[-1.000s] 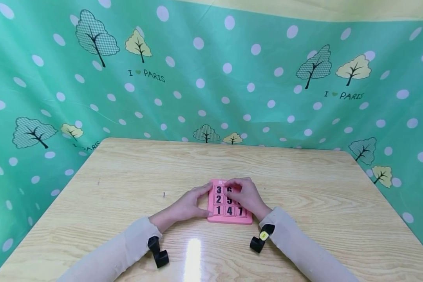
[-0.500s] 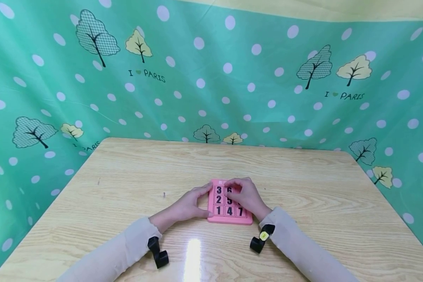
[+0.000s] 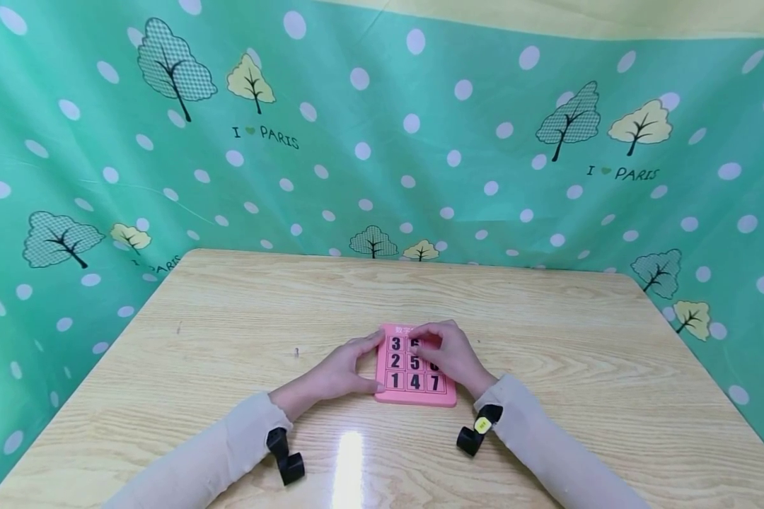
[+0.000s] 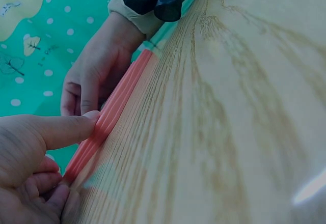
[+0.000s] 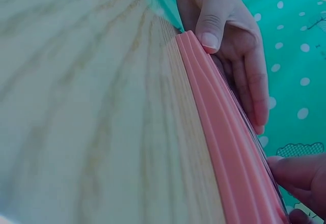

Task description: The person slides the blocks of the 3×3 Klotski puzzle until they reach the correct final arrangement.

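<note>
A pink number slide puzzle (image 3: 414,398) lies flat on the table. Its black digits read 3 and 6 at the far row, 2 and 5 in the middle, and 1, 4, 7 nearest. My left hand (image 3: 342,366) holds the puzzle's left side, thumb at the near corner and fingers toward the far one. In the left wrist view, the left thumb (image 4: 71,130) presses the pink edge. Over the puzzle's right part is my right hand (image 3: 452,355), its bent index finger and thumb touching the face around the 6. That hand hides the far right tile space and part of the middle-right tile.
The wooden table (image 3: 280,297) extends around the puzzle on every side. Behind it hangs a green dotted curtain (image 3: 382,141). Black wrist cameras (image 3: 286,459) are strapped over both sleeves. A bright reflection shows on the near tabletop.
My right hand and wrist have shifted slightly to the right, uncovering a bit more of the 5 and of the middle-right tile. The left hand and the puzzle have stayed in place.
</note>
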Demonstrator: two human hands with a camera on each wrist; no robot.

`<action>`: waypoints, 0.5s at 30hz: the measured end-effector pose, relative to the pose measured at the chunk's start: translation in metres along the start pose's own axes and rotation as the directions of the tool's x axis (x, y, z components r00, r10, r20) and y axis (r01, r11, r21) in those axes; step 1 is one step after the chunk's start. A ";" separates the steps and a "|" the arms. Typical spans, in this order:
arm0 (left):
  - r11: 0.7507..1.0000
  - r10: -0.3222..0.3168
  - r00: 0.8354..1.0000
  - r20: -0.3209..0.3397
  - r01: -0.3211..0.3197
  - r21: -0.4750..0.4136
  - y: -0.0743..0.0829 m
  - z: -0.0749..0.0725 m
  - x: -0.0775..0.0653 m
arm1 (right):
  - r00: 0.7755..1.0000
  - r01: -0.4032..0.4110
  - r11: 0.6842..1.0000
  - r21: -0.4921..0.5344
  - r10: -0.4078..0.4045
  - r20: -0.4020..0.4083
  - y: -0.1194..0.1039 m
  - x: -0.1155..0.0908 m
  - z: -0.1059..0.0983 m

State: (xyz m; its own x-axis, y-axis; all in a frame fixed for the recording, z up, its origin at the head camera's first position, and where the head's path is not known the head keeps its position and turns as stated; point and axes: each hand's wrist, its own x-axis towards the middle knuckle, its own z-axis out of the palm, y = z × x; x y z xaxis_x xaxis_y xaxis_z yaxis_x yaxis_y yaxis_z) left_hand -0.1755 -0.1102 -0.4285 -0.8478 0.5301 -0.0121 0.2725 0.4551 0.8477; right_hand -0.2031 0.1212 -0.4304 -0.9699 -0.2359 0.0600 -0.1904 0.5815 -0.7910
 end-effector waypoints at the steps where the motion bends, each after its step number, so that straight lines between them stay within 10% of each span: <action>1: 1.000 -0.001 1.000 0.000 0.001 0.000 0.000 0.000 0.000 | 1.000 -0.001 1.000 -0.002 0.001 0.002 0.000 0.000 0.000; 15: 1.000 0.001 1.000 0.001 -0.001 -0.008 -0.002 0.000 0.000 | 1.000 0.029 0.999 0.032 -0.029 -0.002 -0.001 -0.001 0.000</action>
State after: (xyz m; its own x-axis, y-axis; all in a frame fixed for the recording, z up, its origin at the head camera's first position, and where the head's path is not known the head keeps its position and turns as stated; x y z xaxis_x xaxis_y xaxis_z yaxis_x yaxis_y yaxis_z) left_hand -0.1756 -0.1110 -0.4302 -0.8468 0.5318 -0.0117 0.2702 0.4490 0.8517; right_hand -0.2020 0.1205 -0.4299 -0.9644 -0.2509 0.0842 -0.2134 0.5491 -0.8081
